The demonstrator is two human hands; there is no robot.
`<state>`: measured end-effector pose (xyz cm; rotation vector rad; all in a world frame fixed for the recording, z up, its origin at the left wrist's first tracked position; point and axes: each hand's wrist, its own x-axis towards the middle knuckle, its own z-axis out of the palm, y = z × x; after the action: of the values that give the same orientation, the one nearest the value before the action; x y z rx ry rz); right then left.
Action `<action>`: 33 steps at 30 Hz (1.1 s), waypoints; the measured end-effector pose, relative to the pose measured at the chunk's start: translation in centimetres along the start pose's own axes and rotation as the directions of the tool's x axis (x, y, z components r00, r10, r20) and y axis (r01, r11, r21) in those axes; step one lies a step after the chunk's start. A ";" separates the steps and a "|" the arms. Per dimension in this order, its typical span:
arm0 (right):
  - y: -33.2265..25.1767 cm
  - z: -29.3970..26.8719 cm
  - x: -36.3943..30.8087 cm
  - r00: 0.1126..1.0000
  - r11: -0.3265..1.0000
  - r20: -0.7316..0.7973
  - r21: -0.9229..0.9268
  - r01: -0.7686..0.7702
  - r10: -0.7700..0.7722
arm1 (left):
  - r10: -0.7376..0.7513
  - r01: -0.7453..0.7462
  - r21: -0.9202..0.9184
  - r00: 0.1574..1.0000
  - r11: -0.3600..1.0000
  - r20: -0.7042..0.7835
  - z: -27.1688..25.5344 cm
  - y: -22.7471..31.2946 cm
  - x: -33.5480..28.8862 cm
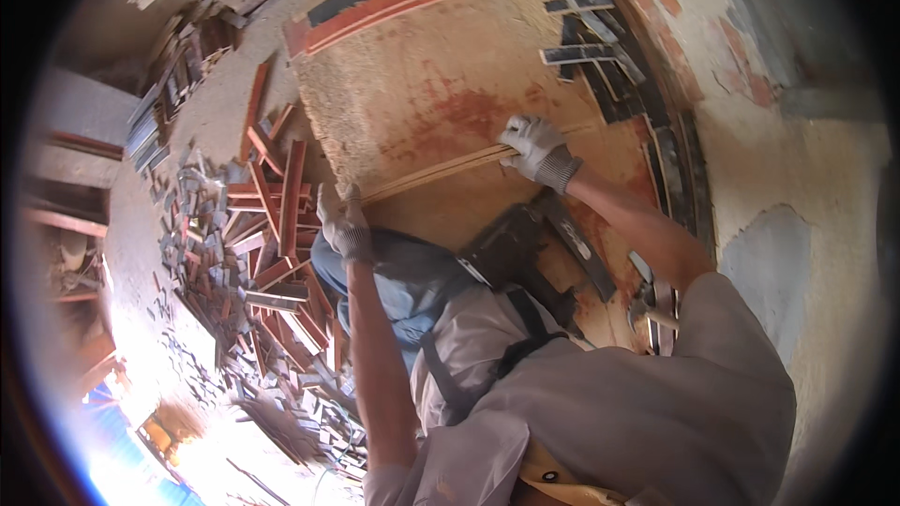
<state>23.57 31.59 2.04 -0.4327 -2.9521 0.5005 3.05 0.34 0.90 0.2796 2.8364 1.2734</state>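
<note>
My right hand [536, 150], in a grey-white knitted glove, is closed around thin pale wooden strips [436, 171] lying side by side across the worktable. My left hand [345, 228], gloved the same way, is at the strips' left end by the table edge. Its thumb and fingers stand apart, and the thumb is close to the strip ends; whether it touches them I cannot tell. The worktable [375, 98] is a worn brown board with red stains. A dark angular object [511, 242], its kind unclear, is on the board in front of my body.
Red and dark wooden pieces [281, 197] lie heaped on the floor at left, with small offcuts around them. Long red strips [422, 2] rest along the table's far edge. Dark pieces [581, 54] are stacked at far right, beside a peeling wall [778, 159].
</note>
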 end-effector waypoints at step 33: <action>12.1 -2.3 -12.8 0.391 -0.079 0.266 0.898 -0.433 0.881 | -0.320 0.326 -0.196 0.945 0.925 0.061 1.9 -3.6 1.3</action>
<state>39.31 39.43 -0.73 -1.6261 -1.2503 1.7038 1.41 -0.37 -2.97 -0.1689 2.5566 1.4504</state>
